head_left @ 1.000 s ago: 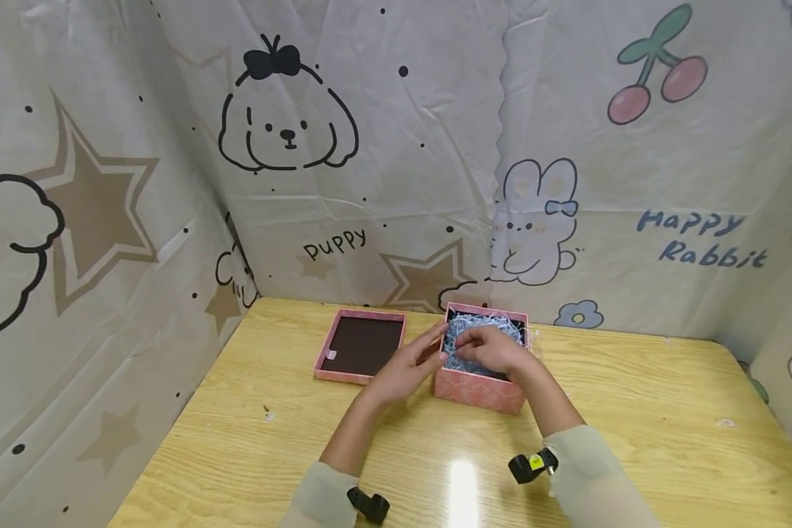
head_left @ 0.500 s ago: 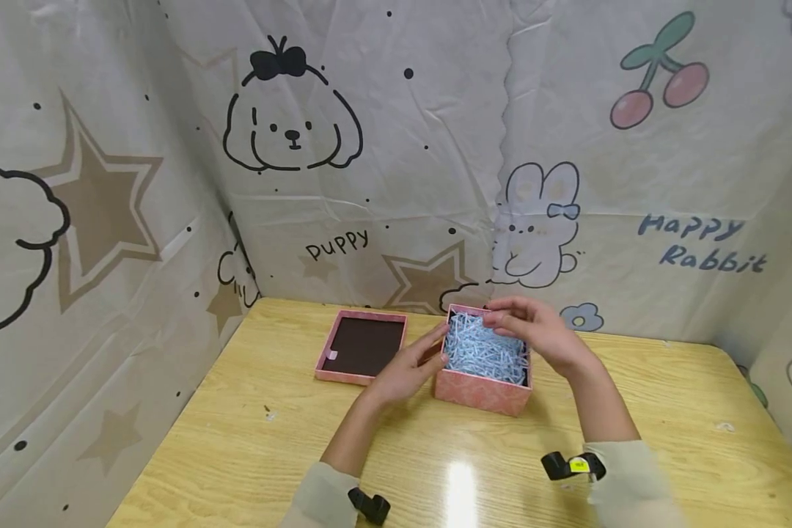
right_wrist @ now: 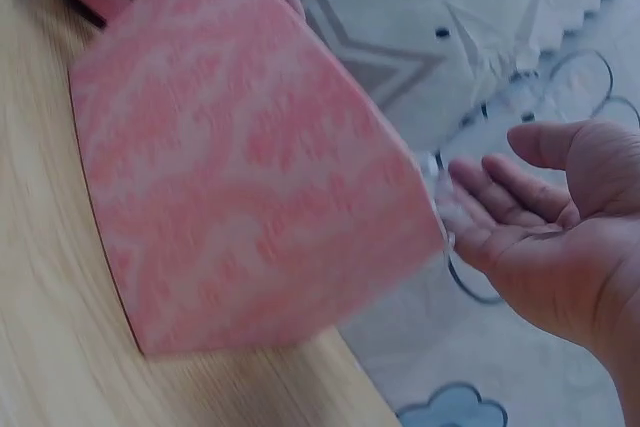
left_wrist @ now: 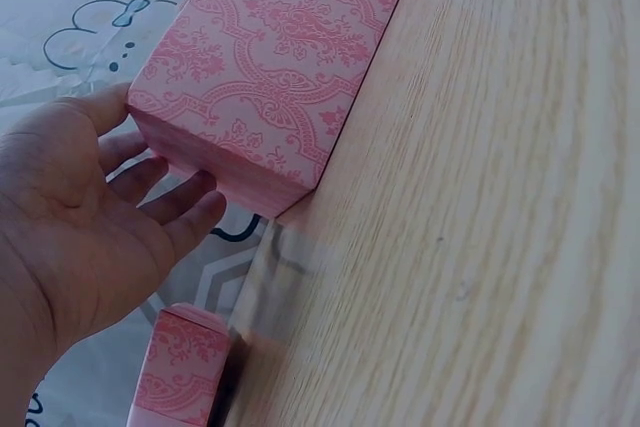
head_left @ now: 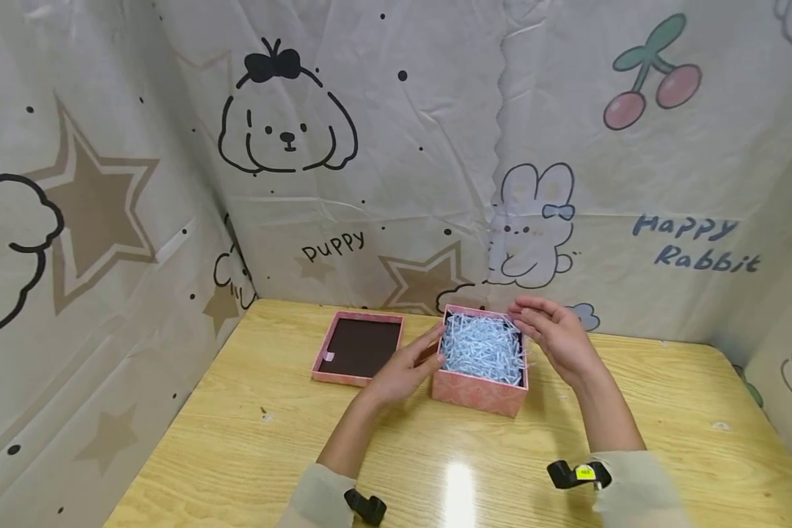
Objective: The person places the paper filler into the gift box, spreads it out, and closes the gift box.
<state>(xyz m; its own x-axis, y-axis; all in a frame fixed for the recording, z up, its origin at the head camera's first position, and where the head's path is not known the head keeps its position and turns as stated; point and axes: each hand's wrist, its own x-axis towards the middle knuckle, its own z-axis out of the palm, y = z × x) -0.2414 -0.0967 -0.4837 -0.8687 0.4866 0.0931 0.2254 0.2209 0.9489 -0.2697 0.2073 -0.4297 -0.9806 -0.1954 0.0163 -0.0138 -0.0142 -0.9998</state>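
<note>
A pink patterned box [head_left: 478, 394] stands on the table, its top uncovered. Pale blue shredded paper [head_left: 482, 349] fills it almost to the rim. My left hand [head_left: 401, 374] rests along the box's left side, thumb near the top edge; in the left wrist view its fingers [left_wrist: 180, 197] are extended against the box wall. At the far right corner my right hand [head_left: 557, 341] hovers with loosely bent fingers, right at the rim. Whitish strands [right_wrist: 436, 172] show between the box edge and those fingers in the right wrist view.
The pink box lid [head_left: 343, 379] lies left of the box, dark inside facing up, with a small pale tag [head_left: 329, 357]. Small scraps [head_left: 721, 426] lie on the wooden table [head_left: 290, 455]. A printed cloth [head_left: 317, 205] hangs close behind.
My right hand has come out of the box and moved right to its far right corner, uncovering the shredded paper. My left hand has stayed against the left side.
</note>
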